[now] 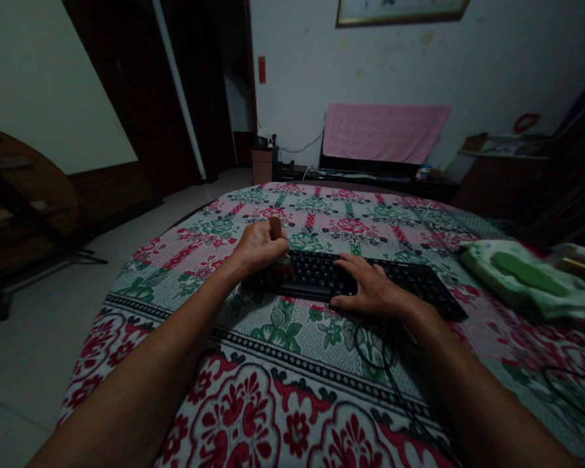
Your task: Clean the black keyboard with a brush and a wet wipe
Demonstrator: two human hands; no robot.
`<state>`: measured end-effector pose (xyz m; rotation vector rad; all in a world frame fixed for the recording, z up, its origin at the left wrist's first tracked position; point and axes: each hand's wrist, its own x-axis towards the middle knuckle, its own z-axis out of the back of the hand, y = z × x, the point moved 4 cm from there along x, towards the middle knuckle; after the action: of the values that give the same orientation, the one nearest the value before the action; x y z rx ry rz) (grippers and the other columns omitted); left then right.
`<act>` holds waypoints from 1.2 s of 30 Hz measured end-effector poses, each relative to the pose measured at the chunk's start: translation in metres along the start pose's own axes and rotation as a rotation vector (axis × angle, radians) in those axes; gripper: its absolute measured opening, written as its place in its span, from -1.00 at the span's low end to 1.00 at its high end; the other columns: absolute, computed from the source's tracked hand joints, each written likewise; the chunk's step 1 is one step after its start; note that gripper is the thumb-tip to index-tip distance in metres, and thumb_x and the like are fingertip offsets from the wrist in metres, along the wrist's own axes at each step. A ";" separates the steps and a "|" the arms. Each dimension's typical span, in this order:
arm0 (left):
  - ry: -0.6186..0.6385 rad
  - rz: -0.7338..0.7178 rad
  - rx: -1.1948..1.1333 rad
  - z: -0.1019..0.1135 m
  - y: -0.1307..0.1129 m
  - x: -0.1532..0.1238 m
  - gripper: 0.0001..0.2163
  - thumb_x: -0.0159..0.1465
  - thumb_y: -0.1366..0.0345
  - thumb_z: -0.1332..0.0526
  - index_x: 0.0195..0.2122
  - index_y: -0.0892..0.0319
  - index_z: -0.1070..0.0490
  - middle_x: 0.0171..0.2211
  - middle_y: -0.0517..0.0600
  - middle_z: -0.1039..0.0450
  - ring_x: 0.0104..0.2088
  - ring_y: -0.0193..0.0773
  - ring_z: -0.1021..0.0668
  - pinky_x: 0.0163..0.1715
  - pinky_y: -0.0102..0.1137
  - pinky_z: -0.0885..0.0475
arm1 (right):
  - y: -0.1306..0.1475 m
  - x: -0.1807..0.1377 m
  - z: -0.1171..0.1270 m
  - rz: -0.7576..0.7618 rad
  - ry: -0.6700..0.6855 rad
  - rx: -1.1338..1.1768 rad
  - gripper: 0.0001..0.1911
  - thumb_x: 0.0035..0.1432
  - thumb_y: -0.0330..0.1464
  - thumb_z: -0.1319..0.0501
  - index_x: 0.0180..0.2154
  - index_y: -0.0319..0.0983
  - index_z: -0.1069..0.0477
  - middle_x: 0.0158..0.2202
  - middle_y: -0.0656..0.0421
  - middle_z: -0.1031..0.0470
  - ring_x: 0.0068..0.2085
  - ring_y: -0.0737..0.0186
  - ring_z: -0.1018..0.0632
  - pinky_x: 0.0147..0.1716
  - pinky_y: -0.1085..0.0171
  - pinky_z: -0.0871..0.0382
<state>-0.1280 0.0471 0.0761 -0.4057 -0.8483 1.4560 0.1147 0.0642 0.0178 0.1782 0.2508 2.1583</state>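
Left hand: one (259,246), its fingers clenched around a tool above the keyboard's left part.
Brown tool: one (275,227), its top poking up out of the left fist, its lower end just below the fingers at the keys; whether it touches them I cannot tell.
Right hand: one (365,284), fingers loosely spread on top of the keys, thumb at the near edge, gripping nothing.
Keyboard: one (316,272), black, flat under the fingers of both hands, running out to the right past the right hand.
Black cable: looped (392,378) on the near side of the right fingers; more black cord lies farther right, number of cords unclear.
Tablecloth: one (236,422), red, green and white floral, spread below all the fingers.
Containers: one green-and-white soft pack (526,273), well right of the right fingers, contents hidden; beside it a yellowish box-like thing (582,266), contents unclear.
Beyond the fingers: one pink cloth (385,133), one framed picture (404,21), one red strip (262,69) on the wall.
Far left of the fingers: one round wooden board (24,175).
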 end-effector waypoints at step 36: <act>0.061 0.086 -0.116 0.020 0.000 -0.001 -0.91 -0.03 0.36 -0.17 -0.47 0.23 -0.40 -0.58 -0.03 -0.43 -0.55 -0.32 -0.47 -0.56 -0.46 -0.33 | -0.001 0.001 -0.002 0.002 0.018 0.007 -0.11 -0.10 0.02 -0.25 0.22 -0.23 -0.13 0.32 -0.05 0.03 0.30 -0.14 -0.04 0.21 -0.15 0.03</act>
<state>-0.1417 0.0415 0.0890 -0.5777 -0.8777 1.4701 0.1146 0.0649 0.0153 0.1636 0.2686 2.1619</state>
